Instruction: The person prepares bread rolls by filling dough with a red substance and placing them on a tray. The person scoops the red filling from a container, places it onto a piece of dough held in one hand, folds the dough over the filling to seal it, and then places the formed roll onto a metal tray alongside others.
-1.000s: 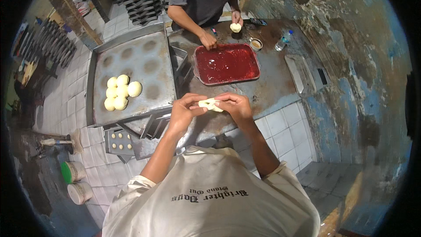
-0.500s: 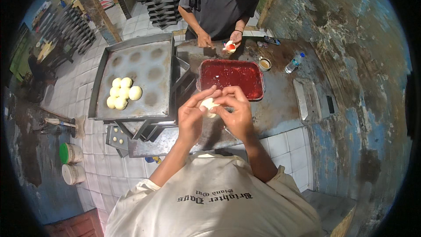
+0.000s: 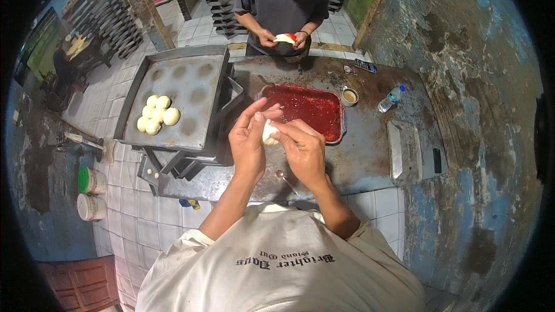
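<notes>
A small pale piece of dough (image 3: pixel 269 133) is held between my two hands, above the near side of a tray of red filling (image 3: pixel 306 110). My left hand (image 3: pixel 248 143) cups it from the left, thumb against it and the other fingers pointing up and away. My right hand (image 3: pixel 304 148) pinches its right edge between thumb and fingertips. Whether filling is inside the dough cannot be seen. Below my hands a spoon (image 3: pixel 287 182) with red on its bowl lies on the metal table (image 3: pixel 361 162). At the left, several round dough balls (image 3: pixel 155 114) sit clustered on a baking tray (image 3: pixel 191 133).
Across the table a person (image 3: pixel 283 6) holds flattened dough with red filling. On the right are a cup (image 3: pixel 349 97), a water bottle (image 3: pixel 391 99) and a long metal pan (image 3: pixel 404 153). Lidded buckets (image 3: pixel 92 181) stand on the floor at left.
My hands have shifted slightly left, and my left fingers have opened away from the dough, which stays held. The spoon now shows. The person opposite has drawn their dough back toward their body.
</notes>
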Action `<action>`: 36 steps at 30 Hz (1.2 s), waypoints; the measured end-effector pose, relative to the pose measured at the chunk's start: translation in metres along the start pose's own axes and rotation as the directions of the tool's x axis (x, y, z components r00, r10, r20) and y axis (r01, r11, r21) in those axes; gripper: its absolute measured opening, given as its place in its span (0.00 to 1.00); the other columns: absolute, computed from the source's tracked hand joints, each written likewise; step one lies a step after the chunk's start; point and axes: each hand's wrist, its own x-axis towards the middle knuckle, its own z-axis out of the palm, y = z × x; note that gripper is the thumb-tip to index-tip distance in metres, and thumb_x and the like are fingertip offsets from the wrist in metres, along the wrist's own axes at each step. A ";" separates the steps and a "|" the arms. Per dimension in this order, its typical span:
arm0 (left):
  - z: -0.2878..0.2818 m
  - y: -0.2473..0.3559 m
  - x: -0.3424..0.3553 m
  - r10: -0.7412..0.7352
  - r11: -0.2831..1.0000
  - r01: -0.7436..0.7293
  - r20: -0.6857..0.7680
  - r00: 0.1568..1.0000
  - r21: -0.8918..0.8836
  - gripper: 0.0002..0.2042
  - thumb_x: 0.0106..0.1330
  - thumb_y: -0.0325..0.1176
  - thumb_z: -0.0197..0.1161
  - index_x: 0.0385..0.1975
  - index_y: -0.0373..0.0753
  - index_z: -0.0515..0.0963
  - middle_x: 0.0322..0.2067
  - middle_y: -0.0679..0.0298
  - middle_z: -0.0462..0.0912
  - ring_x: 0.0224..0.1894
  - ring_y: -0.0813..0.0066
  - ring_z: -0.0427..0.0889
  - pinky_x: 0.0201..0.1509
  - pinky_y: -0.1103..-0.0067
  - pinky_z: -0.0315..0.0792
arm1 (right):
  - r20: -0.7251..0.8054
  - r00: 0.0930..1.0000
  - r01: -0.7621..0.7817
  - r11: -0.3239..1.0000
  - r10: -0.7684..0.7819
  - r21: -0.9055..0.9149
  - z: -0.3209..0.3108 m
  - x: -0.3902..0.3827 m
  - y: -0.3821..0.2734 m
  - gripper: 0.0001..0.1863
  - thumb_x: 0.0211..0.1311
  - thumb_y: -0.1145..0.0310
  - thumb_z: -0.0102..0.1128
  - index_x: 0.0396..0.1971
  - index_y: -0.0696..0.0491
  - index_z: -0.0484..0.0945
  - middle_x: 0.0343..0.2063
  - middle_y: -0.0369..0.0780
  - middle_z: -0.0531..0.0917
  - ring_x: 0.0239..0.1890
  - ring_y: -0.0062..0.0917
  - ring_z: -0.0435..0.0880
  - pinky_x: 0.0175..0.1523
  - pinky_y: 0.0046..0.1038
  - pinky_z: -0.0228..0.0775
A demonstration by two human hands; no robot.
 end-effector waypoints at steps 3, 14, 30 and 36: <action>0.003 0.004 -0.006 -0.024 0.998 0.014 0.185 0.982 0.055 0.30 0.80 0.50 0.54 0.65 0.25 0.72 0.47 0.48 0.89 0.61 0.60 0.82 0.68 0.66 0.72 | -0.019 0.994 0.107 0.993 -0.107 0.041 -0.015 0.012 -0.010 0.19 0.55 0.74 0.75 0.49 0.53 0.89 0.41 0.40 0.85 0.40 0.28 0.85 0.47 0.29 0.79; -0.025 -0.008 -0.035 -0.284 0.959 0.278 -0.135 0.949 -0.063 0.15 0.77 0.35 0.60 0.57 0.33 0.79 0.50 0.60 0.87 0.47 0.75 0.86 0.50 0.75 0.79 | 0.095 0.995 0.015 0.990 -0.028 0.141 -0.015 0.009 0.005 0.14 0.57 0.73 0.73 0.44 0.57 0.89 0.36 0.42 0.87 0.41 0.29 0.86 0.48 0.30 0.77; -0.028 0.004 -0.040 0.145 0.988 -0.139 -0.097 0.985 0.064 0.08 0.78 0.32 0.59 0.44 0.34 0.79 0.51 0.56 0.84 0.53 0.73 0.81 0.62 0.74 0.72 | 0.088 0.989 -0.136 0.960 0.118 0.243 0.034 0.002 -0.016 0.08 0.56 0.79 0.75 0.36 0.62 0.87 0.36 0.39 0.88 0.40 0.19 0.85 0.45 0.24 0.77; -0.066 0.031 -0.033 0.076 0.993 -0.051 -0.262 0.962 0.102 0.07 0.79 0.31 0.57 0.39 0.35 0.77 0.37 0.64 0.83 0.40 0.80 0.80 0.49 0.79 0.74 | 0.110 0.992 0.045 0.992 -0.058 0.117 0.075 -0.009 -0.038 0.12 0.56 0.82 0.73 0.41 0.62 0.88 0.38 0.40 0.87 0.41 0.23 0.85 0.48 0.25 0.77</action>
